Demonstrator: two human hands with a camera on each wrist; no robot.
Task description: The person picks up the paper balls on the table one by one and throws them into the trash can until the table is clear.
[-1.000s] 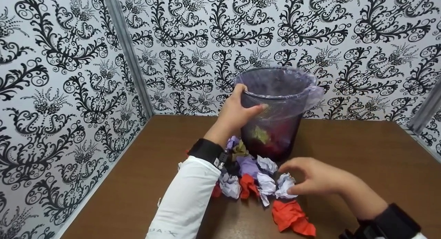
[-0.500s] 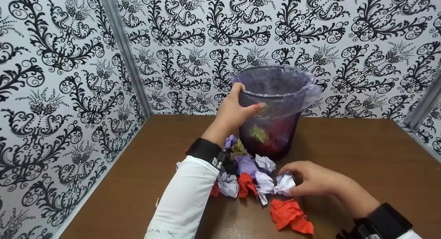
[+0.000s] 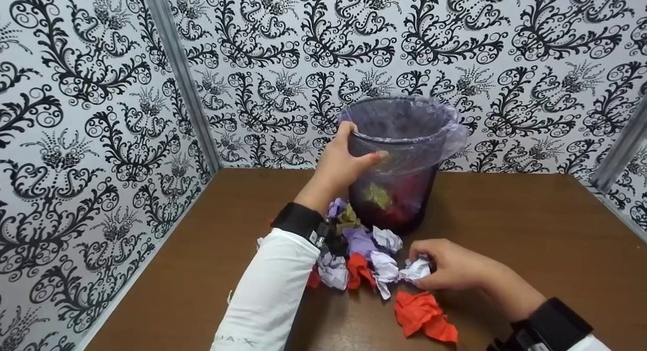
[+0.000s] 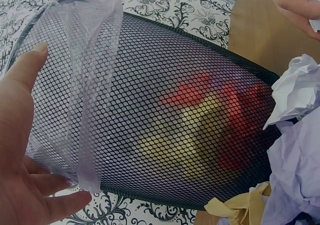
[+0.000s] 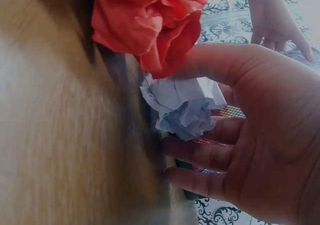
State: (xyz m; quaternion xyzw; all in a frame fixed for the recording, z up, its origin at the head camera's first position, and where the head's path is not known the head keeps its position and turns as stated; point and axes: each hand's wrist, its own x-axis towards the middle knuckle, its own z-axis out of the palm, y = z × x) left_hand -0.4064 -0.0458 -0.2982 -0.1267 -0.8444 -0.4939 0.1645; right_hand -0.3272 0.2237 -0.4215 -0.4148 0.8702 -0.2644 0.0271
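A dark mesh wastebasket (image 3: 414, 189) lined with a clear purplish bag stands at the back of the table. My left hand (image 3: 336, 161) holds its upper left side, the thumb spread over the mesh below the rim. Red and yellow crumpled paper (image 4: 205, 130) shows through the basket's wall. In front and to the right, my right hand (image 3: 455, 266) has a crumpled white paper ball (image 3: 416, 270) between thumb and fingers, low at the table; the right wrist view shows the white ball between them too. A crumpled red paper (image 3: 424, 315) lies just nearer than this hand.
Several more paper balls lie heaped before the basket: a purple one (image 3: 359, 241), white ones (image 3: 385, 267), a red one (image 3: 359, 270) and an olive one (image 3: 349, 217). My left forearm hides part of the heap. Patterned walls (image 3: 263, 62) bound the brown table (image 3: 525, 214).
The right hand's thumb and fingers have closed in on the white paper ball, which has tilted a little. The left hand stays on the basket. The head view has shifted slightly.
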